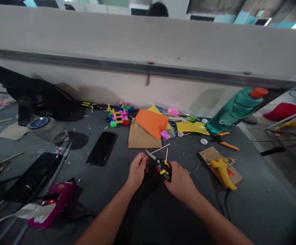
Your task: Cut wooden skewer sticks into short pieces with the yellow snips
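Observation:
My right hand (181, 178) is closed around the black-and-yellow handles of long-nose pliers (160, 164). Their metal jaws point up and left, toward my left hand (137, 170). The fingertips of that hand are pinched together beside the tip of the jaws; what they hold is small and mostly hidden, and I cannot make it out. Just beyond the pliers, a thin wooden stick (162, 148) lies on the dark table, with a shorter stick (166, 154) near it. A cardboard piece (140, 137) under an orange sheet (151, 120) lies behind my hands.
On the right are a yellow glue gun (223, 170) on cardboard, orange-handled pliers (228, 144) and a leaning green bottle (234, 110). Left are a black phone (101, 149), a clear jar (48, 131) and a magenta power box (54, 204) with cords. A colourful toy car (118, 117) stands behind.

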{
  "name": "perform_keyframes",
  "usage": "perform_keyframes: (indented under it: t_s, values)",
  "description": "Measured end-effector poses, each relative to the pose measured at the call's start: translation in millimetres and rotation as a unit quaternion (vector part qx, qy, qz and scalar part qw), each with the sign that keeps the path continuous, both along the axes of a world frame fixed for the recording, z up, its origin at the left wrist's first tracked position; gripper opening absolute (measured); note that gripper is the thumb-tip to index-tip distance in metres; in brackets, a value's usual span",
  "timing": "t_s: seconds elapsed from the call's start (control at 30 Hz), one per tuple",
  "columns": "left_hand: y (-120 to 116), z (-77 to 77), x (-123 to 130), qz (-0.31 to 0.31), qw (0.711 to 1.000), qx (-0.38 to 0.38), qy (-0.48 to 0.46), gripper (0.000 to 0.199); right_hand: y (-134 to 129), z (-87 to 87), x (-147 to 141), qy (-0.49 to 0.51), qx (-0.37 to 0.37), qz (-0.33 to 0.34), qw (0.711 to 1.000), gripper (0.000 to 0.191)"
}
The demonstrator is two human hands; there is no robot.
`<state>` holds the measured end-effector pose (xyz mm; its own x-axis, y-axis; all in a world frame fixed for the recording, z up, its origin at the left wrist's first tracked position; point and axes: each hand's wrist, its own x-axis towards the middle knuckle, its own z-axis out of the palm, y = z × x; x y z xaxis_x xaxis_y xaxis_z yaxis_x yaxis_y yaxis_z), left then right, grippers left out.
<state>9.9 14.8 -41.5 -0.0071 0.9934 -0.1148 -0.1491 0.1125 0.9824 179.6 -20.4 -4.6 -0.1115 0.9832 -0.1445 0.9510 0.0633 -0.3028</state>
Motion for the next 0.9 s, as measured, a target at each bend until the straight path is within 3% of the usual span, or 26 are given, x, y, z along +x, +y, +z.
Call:
perform_keyframes:
  t_s: [0.3, 0.9]
  values:
    - [2, -1.8, -3, 0.012, 0.999, 0.01, 0.046, 0.017, -2, -1.2, -1, -0.004, -0.009, 0.001, 1.0, 0.038]
    - [1, -7.3, -5, 0.019, 0.999, 0.009, 0.027, 0.017, -2, 8.2, -6, -0.035, -0.05, 0.035, 0.998, 0.028]
